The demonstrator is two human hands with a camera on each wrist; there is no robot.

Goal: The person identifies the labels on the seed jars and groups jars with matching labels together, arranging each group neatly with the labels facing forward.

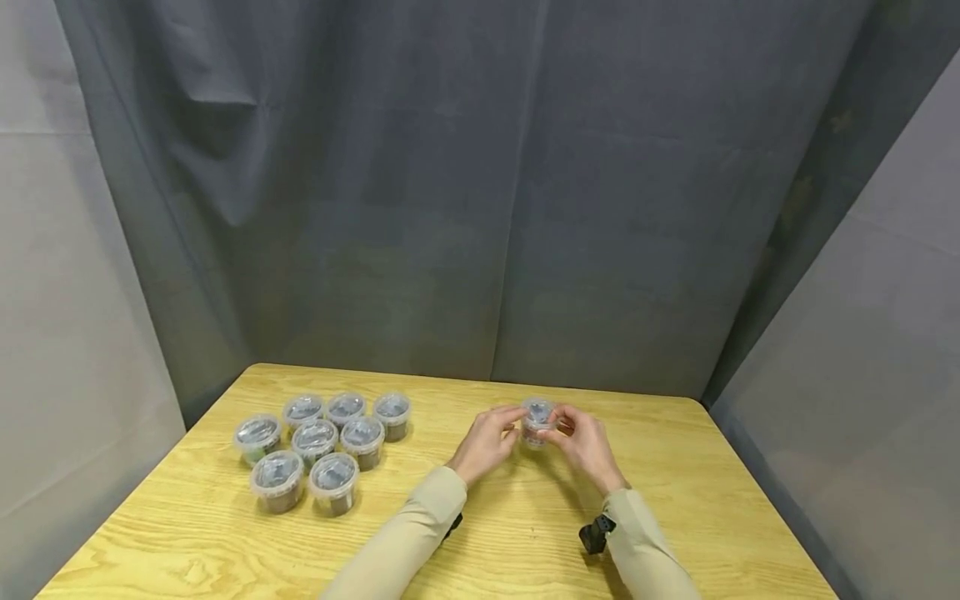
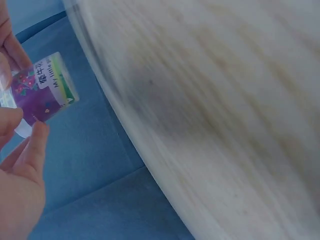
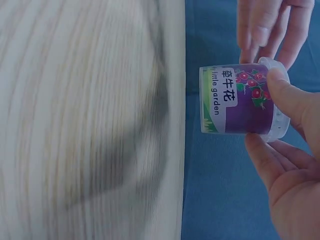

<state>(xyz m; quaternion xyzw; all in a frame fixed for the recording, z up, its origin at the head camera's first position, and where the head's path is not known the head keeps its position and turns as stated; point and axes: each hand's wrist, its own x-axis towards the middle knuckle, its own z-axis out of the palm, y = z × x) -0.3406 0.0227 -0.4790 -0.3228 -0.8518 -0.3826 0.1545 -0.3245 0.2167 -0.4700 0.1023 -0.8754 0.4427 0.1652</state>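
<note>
A small clear plastic cup with a lid is raised above the table's far part, between both hands. Its purple and green label, lettered "My little garden" with pink flowers, shows on the cup in the right wrist view. My right hand grips it from the right, thumb and fingers around the lid end. From the other side my left hand holds it with thumb and fingertips; in the left wrist view the left hand has a fingertip against the cup. The cup stands roughly upright, lid up.
Several similar lidded cups stand grouped on the left of the wooden table. A dark curtain hangs behind the far edge, with pale panels at both sides. A black device sits at the right wrist.
</note>
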